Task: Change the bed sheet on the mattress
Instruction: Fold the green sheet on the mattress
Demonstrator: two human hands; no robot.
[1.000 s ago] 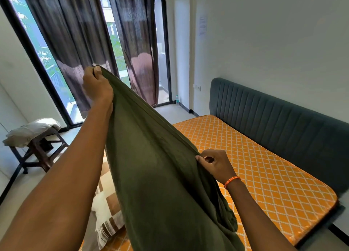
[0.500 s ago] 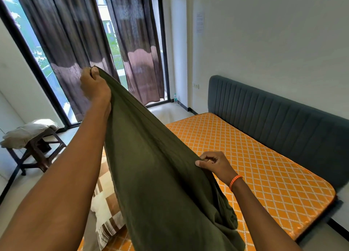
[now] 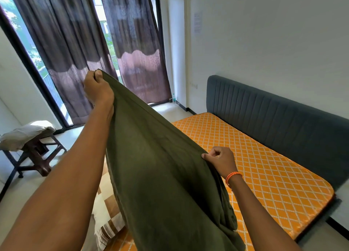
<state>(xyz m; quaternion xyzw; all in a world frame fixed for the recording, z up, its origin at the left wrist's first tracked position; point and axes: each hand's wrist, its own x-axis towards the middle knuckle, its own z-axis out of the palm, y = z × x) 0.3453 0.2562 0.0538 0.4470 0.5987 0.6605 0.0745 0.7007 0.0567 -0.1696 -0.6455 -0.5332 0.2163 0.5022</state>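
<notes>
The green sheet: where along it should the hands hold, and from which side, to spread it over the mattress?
Probably its top edge. The left hand and right hand already pinch the green sheet there, spaced apart, so the rest hangs free above the bare orange mattress. Coming from the near side looks best.

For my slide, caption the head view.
Both hands, left and right, hold a green sheet above the bare orange mattress.
</notes>
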